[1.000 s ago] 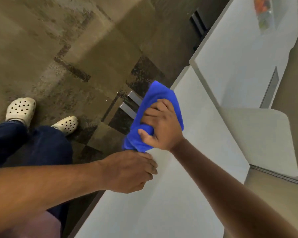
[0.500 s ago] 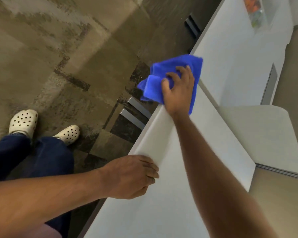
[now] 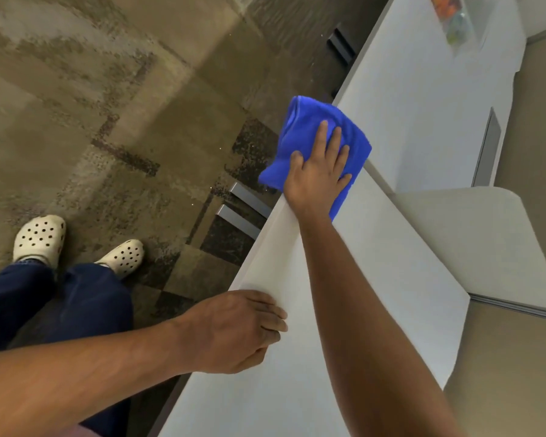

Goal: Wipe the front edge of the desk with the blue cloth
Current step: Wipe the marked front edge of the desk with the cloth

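The blue cloth (image 3: 309, 137) is bunched over the front edge of the white desk (image 3: 375, 263), near its far end. My right hand (image 3: 317, 175) lies flat on the cloth with fingers spread, pressing it onto the edge; part of the cloth hangs off over the floor. My left hand (image 3: 234, 329) rests closer to me on the same front edge, fingers curled over the lip and thumb underneath, holding nothing else.
A second white desk (image 3: 423, 105) adjoins beyond the cloth. A beige partition panel (image 3: 473, 241) stands along the desk's back. Metal desk legs (image 3: 243, 212) show below the edge. My legs and white clogs (image 3: 41, 239) stand on brown patterned carpet at left.
My right hand slid the cloth away from me along the front edge, from near the left hand to the desk's far end. In the last half second it settled flatter. The left hand stayed put.
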